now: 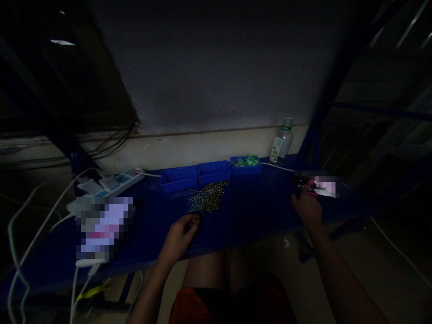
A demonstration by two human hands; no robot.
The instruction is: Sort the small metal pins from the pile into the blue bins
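Resting fingers (192, 218), thin metallic pins (200, 199)

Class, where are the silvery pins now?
In the head view, the silvery pins lie left of centre on the blue table, in front of the blue trays, just beyond the left hand.

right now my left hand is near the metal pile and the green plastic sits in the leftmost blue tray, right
Not the leftmost: the head view shows the green plastic in the rightmost blue tray. Your left hand is near the metal pile.
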